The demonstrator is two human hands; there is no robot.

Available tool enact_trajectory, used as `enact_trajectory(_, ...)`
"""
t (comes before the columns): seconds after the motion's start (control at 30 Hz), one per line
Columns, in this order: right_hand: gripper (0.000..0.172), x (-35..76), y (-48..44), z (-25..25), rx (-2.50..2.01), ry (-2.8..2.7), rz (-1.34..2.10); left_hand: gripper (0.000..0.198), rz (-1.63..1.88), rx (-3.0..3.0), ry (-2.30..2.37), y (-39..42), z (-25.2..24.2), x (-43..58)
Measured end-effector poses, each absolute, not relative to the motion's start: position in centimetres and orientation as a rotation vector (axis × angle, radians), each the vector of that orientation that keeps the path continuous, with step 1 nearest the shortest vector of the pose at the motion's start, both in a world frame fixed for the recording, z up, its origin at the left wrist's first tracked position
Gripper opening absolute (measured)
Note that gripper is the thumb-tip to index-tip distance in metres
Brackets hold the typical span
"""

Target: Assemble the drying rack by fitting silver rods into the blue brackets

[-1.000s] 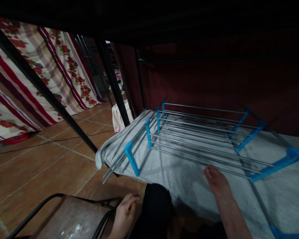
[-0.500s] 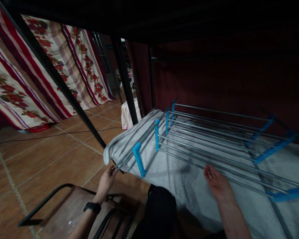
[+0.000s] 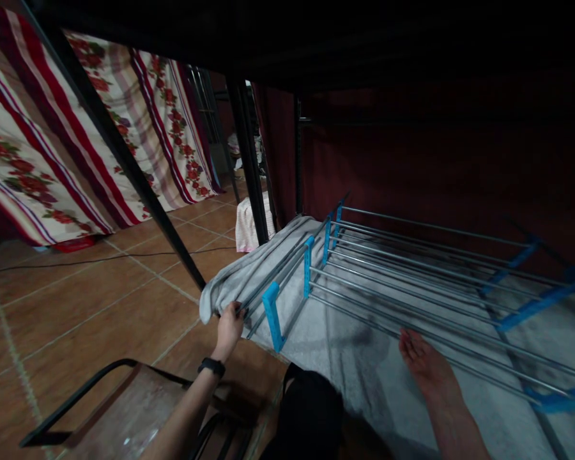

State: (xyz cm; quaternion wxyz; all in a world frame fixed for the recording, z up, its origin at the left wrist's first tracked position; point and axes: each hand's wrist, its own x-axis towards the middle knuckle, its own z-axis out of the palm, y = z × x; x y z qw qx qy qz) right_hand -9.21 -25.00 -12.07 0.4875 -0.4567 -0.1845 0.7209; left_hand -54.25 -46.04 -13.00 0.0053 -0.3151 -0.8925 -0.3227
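Note:
A rack of thin metal rods with blue plastic brackets [image 3: 270,313] lies on its side on a grey blanket [image 3: 364,358]. My left hand [image 3: 230,324], with a dark band at the wrist, is closed around the left ends of the metal rods [image 3: 263,286], which stick out past the brackets. My right hand [image 3: 426,364] is palm up beside the front rod [image 3: 354,314], its fingers loosely extended; I cannot tell whether they touch the rod. Blue brackets [image 3: 531,306] also join the rods at the right end.
Black bed-frame posts [image 3: 249,160] rise at the left, under a dark upper bunk. A metal-framed chair [image 3: 110,409] stands at lower left on the tiled floor. Beyond hangs a floral striped curtain [image 3: 100,128]. A black cable [image 3: 124,257] crosses the floor.
My left hand has moved a little right and up along the rods, towards the nearest blue bracket. My right hand stays beside the front rod. The view has shifted slightly.

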Motion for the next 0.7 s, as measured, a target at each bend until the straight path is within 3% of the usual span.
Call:
enact_trajectory(0.27, 0.019, -9.7, -25.2, -10.8, -1.166, -0.371, 1.752, 0.033, -0.669, -0.983, -2.784, -45.3, -13.4, -54.4)
enact_trajectory(0.7, 0.019, -9.3, -25.4, -10.6, -1.114, -0.425, 1.758, 0.034, -0.524, -0.987, -2.717, -44.5, -12.9, -54.1)
